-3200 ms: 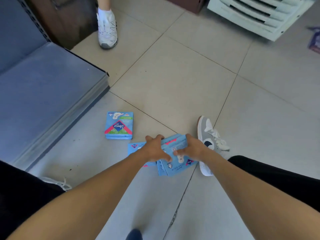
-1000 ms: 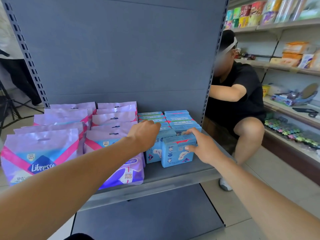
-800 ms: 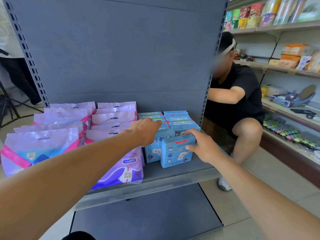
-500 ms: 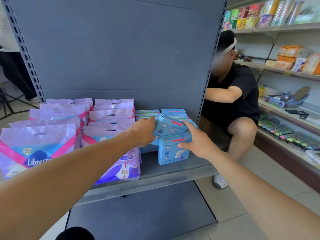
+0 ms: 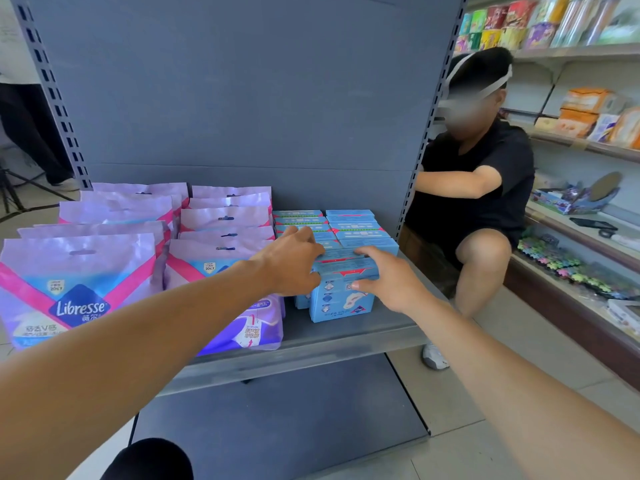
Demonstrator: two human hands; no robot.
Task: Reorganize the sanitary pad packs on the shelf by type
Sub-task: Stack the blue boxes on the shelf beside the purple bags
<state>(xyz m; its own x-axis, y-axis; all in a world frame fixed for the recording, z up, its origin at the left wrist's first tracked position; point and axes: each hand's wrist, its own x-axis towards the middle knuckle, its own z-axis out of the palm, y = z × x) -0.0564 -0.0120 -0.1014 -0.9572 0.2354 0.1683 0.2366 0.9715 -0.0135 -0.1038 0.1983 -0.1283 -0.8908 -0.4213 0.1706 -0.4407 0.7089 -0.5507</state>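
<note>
Two hands: left hand grips the blue packs at the shelf front; right hand pinches the front pack.
Risk: upright rows may topple if nudged sideways.

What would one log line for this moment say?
stage: shelving blue packs | left hand: on the blue packs, grip hidden | right hand: grips front blue pack | purple bags: left on shelf

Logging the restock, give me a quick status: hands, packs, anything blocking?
Left hand on the blue packs, grip hidden. Right hand pinching the front blue pack. Purple bags grouped beside them. Nothing blocking.
</note>
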